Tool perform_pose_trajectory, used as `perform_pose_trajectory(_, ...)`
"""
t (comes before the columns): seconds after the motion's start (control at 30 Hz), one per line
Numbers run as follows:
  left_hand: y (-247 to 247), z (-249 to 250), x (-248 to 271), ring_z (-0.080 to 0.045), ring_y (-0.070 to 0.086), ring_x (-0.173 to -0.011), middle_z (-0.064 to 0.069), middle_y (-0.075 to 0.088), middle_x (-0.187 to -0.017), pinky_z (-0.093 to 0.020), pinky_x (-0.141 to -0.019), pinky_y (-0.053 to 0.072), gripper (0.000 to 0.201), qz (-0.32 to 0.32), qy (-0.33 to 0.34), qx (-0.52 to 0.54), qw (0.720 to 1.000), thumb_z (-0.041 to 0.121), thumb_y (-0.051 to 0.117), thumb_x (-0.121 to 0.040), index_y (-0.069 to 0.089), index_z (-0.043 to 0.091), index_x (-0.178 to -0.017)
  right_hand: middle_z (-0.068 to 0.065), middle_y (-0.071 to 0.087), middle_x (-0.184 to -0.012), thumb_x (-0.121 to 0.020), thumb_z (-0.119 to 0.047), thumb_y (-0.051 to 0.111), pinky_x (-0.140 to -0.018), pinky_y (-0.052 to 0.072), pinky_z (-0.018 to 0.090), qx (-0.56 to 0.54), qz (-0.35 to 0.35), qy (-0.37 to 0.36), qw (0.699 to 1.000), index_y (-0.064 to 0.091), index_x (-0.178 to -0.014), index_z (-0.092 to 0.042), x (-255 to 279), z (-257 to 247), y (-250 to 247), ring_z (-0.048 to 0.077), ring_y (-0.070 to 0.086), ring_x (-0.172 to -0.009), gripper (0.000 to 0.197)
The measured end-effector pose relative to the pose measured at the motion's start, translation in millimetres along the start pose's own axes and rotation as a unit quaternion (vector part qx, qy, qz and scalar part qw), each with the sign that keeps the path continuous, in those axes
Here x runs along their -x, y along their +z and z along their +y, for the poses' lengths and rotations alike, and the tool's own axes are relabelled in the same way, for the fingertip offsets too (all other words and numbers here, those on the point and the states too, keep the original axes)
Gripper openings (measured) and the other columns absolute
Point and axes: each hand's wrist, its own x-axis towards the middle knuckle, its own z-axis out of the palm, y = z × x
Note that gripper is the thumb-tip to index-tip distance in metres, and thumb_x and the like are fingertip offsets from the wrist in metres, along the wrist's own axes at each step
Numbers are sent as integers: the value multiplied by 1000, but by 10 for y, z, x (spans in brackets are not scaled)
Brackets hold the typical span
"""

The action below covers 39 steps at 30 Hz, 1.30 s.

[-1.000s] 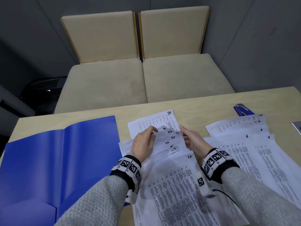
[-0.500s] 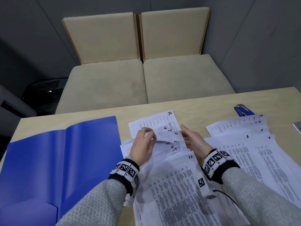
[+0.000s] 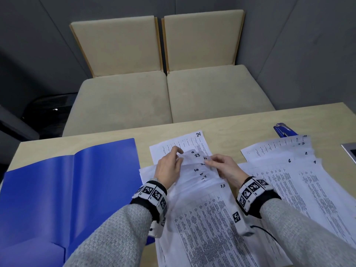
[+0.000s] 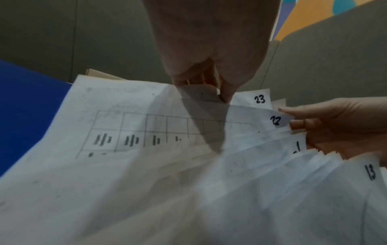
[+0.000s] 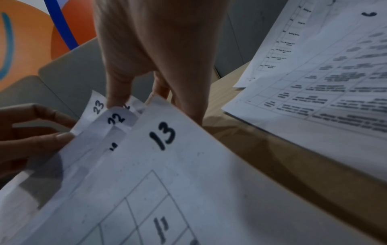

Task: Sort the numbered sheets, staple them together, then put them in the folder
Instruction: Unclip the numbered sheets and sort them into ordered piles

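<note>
A fanned stack of numbered sheets (image 3: 202,209) lies mid-table with sheet 13 (image 5: 163,136) nearest me. The corners marked 23 (image 4: 259,99) and 22 (image 4: 275,120) show at its far end. My left hand (image 3: 180,154) pinches the far edge of a sheet between thumb and fingers. My right hand (image 3: 209,160) pinches the numbered corners, thumb on top and fingers behind. Sheet 24 (image 3: 185,143) lies flat beyond the hands. An open blue folder (image 3: 67,189) sits at the left. A blue stapler (image 3: 285,130) peeks out behind the right pile.
A second spread pile of sheets (image 3: 289,170), marked 1, 2, 3 and 6, covers the table's right side. A grey device corner (image 3: 349,151) sits at the right edge. Two beige seats (image 3: 165,97) stand beyond the table's far edge.
The sheet edge that my left hand had curled up half a second ago has dropped back, so 23 shows again. My right fingertips have shifted left onto the corners.
</note>
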Motion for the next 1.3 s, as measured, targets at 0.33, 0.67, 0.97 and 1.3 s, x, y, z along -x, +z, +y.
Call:
perform_pose_trajectory(0.33,50,-48,55,-24,48,-97,-8,45,-113,-37,-80,42,36,51,41,-112,992,16,73,-74,49,14,-101,-11,46,-45,-91,-27,61,-35,28,15,38,17,5,999,61,-83,-9,-25,1,23,0,38,-33,20)
perform_pose_trajectory(0.67,154,-49,284,-9,45,-68,8,51,-88,-26,-67,34,16,3,51,-84,995,31,47,-95,47,18,-104,-9,51,-46,-95,-20,56,-34,30,14,24,38,4,999,63,-93,0,-50,37,37,-1,42,-33,21)
perform_pose_trajectory(0.97,237,-90,510,-16,54,-79,1,56,-98,-30,-81,40,19,-6,108,-87,990,23,55,-90,60,20,-108,2,56,-64,-95,-20,56,-36,34,14,14,45,10,999,64,-95,1,-74,68,36,-1,48,-36,22)
perform_pose_trajectory(1.3,148,-22,277,-9,52,-59,9,59,-64,-25,-61,42,15,-49,-94,91,990,16,55,-90,65,22,-99,4,54,-107,-86,-10,66,-57,40,18,66,53,-40,996,51,-110,-17,-1,144,-46,13,55,-86,30)
